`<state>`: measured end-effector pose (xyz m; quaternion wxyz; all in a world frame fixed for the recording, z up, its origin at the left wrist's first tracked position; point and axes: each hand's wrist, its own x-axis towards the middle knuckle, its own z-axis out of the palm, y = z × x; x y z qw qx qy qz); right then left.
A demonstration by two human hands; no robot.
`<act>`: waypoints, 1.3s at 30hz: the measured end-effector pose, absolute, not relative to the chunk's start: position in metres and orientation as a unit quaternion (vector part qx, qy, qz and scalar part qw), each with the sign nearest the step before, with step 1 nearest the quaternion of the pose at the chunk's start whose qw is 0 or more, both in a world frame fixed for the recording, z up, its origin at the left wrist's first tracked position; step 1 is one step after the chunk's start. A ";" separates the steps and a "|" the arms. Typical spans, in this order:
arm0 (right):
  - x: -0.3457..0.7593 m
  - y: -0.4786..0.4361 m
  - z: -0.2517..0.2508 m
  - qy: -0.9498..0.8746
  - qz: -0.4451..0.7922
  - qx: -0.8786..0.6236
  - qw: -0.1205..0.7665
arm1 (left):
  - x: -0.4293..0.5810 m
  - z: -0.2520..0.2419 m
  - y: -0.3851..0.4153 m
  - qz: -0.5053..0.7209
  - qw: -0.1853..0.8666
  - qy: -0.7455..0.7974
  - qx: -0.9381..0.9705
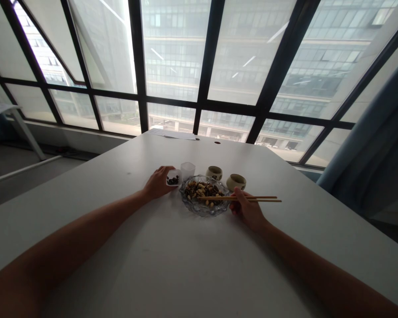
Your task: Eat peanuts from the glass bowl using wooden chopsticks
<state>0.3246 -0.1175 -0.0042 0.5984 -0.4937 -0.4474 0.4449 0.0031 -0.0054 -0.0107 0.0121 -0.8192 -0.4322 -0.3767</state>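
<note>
My left hand (159, 182) is closed round a small translucent cup (174, 173), its mouth tipped toward me, with dark seeds (172, 180) inside. To its right stands a clear glass bowl (206, 212) with a scalloped rim, holding mixed nuts and seeds (202, 189). Wooden chopsticks (263, 199) are gripped in my right hand (245, 207) at the bowl's right side. Their tips reach in among the nuts; whether they pinch one I cannot make out. A second translucent cup (187, 169) stands behind the bowl's left edge.
Two beige ceramic cups with dark markings, one behind the bowl (209, 173) and one near my right hand (231, 182), stand on the white table (146, 260). Papers (175, 134) lie at the far edge, before large windows. A blue curtain (374, 132) hangs at right.
</note>
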 end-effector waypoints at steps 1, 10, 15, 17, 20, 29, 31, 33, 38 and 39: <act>0.325 -0.118 -0.004 -0.455 0.444 -0.492 0.594 | 0.003 -0.011 -0.006 -0.376 0.011 -0.434 -0.819; 0.324 -0.120 0.001 -0.466 0.425 -0.508 0.587 | 0.002 -0.011 -0.005 -0.372 0.013 -0.432 -0.821; 0.325 -0.121 0.001 -0.479 0.351 -0.521 0.613 | 0.003 -0.010 -0.006 -0.374 0.007 -0.434 -0.820; 0.324 -0.125 0.003 -0.508 0.295 -0.513 0.626 | 0.003 -0.010 -0.006 -0.377 0.007 -0.433 -0.819; 0.319 -0.136 0.010 -0.612 0.185 -0.484 0.597 | 0.003 -0.010 -0.006 -0.379 0.003 -0.433 -0.818; 0.300 -0.152 0.028 -0.793 -0.025 -0.364 0.487 | 0.003 -0.010 -0.006 -0.382 -0.005 -0.439 -0.814; 0.300 -0.152 0.025 -0.792 -0.030 -0.368 0.486 | 0.003 -0.010 -0.006 -0.381 -0.004 -0.437 -0.815; 0.301 -0.151 0.023 -0.787 -0.022 -0.369 0.495 | 0.003 -0.010 -0.006 -0.379 -0.002 -0.438 -0.815; 0.306 -0.147 0.018 -0.731 0.079 -0.423 0.530 | 0.002 -0.010 -0.006 -0.375 -0.005 -0.439 -0.817; 0.309 -0.144 0.017 -0.702 0.108 -0.449 0.543 | 0.003 -0.009 -0.007 -0.374 -0.007 -0.439 -0.817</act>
